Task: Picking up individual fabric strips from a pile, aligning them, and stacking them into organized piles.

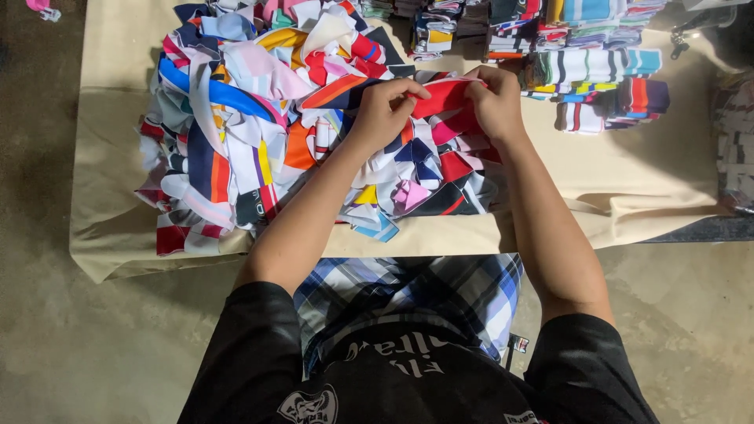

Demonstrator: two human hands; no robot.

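Plaid shorts up close | both hands, left hand and right hand, fingers pinched shut on red cloth strip | sorting scraps pile | next probably needs pulling it free

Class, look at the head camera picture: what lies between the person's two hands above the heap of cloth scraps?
In the head view, a red cloth piece spans between the left hand and right hand, both pinching it.

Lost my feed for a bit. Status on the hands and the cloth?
Left hand and right hand both pinching one red cloth piece. Held over loose scrap pile. Folded stacks behind, apart. Nothing in the way.
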